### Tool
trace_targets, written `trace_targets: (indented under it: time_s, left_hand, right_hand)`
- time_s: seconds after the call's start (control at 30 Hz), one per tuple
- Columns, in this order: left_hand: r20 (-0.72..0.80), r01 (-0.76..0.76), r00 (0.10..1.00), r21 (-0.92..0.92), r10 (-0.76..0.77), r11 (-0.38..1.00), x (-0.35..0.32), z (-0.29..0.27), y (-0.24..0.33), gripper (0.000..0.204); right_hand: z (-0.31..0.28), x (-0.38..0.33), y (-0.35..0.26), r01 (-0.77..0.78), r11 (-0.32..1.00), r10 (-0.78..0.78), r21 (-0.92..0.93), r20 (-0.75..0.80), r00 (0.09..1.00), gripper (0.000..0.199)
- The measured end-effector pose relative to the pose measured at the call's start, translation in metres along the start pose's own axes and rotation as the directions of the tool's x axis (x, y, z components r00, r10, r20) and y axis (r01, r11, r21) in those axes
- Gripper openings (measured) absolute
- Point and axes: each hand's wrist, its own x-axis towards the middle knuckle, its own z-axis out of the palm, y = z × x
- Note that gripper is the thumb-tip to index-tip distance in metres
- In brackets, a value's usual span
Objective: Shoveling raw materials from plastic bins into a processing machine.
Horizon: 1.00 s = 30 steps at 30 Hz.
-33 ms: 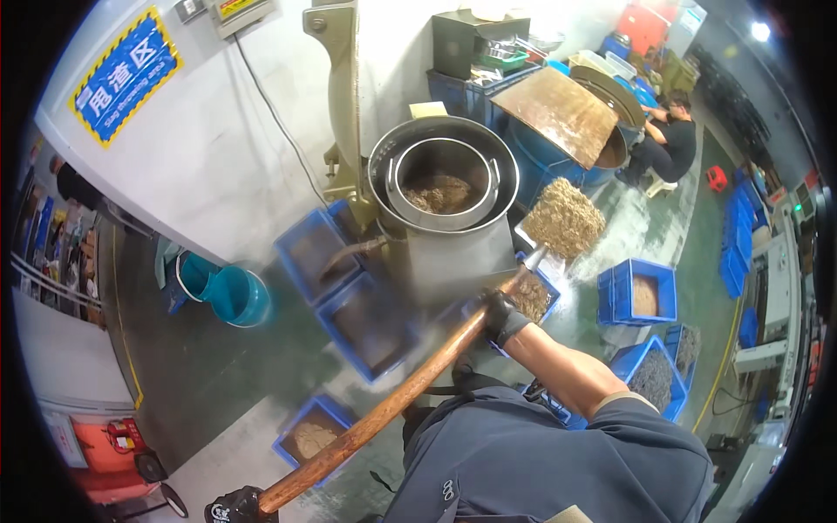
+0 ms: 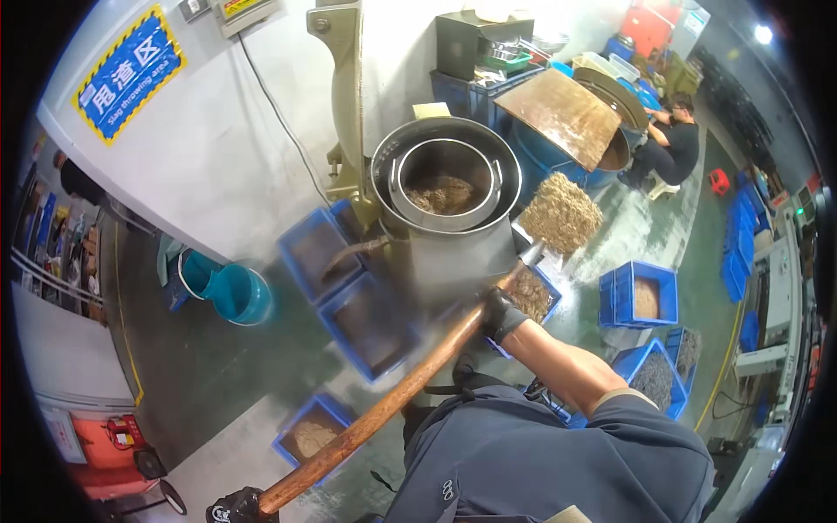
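Observation:
A long wooden-handled shovel (image 2: pixel 375 413) lies slantwise across the view. My left hand (image 2: pixel 240 506), in a black glove, is closed around its lower-left end. Farther up the shaft, my right hand (image 2: pixel 500 315) grips it near the metal socket, also in a dark glove. Brown flaky shavings (image 2: pixel 561 213) are heaped on the blade and hide most of it. Left of the load stands a round metal drum (image 2: pixel 381 161) with a two-handled inner basket (image 2: pixel 446 218). Brown wet-looking material (image 2: pixel 442 193) lies at the basket's bottom.
Blue crates (image 2: pixel 366 327) stand by the drum's base; another crate (image 2: pixel 524 301) of shavings sits under the shovel. More crates (image 2: pixel 615 296) are at right. Teal buckets (image 2: pixel 240 296) stand left. A seated person (image 2: pixel 671 144) works at far right, beyond a large blue barrel (image 2: pixel 540 161).
The loaded blade has shifted very slightly up and left, toward the drum. Both hands keep their hold on the shovel.

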Motion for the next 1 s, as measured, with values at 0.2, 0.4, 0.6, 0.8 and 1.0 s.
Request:
trace_targets:
  time_s: [0.2, 0.4, 0.6, 0.8, 1.0]
  left_hand:
    - [-0.305, 0.060, 0.938, -0.319, -0.162, 0.946, -0.058, 0.010, 0.055, 0.020]
    - [-0.541, 0.396, 0.795, 0.123, -0.273, 0.910, -0.111, 0.092, 0.060, 0.025]
    - [-0.518, 0.240, 0.841, 0.099, -0.156, 0.966, -0.120, 0.215, 0.051, 0.020]
    - [-0.588, 0.190, 0.803, 0.101, -0.095, 0.977, -0.143, 0.304, -0.066, 0.021]
    - [-0.222, 0.223, 0.947, -0.064, -0.232, 0.973, -0.105, 0.281, -0.020, 0.022]
  right_hand:
    - [0.053, 0.035, -0.004, 0.004, 0.992, 0.014, -0.129, 0.136, 0.991, 0.018]
    - [0.168, -0.010, 0.020, -0.307, 0.951, 0.265, -0.042, 0.623, 0.736, 0.023]
    - [0.073, 0.158, 0.069, -0.421, 0.906, 0.338, -0.050, 0.684, 0.646, 0.020]
    - [0.084, 0.128, 0.087, -0.027, 0.981, 0.132, -0.193, 0.554, 0.822, 0.015]
    - [0.060, 0.114, 0.060, 0.212, 0.951, -0.065, -0.224, 0.527, 0.847, 0.020]
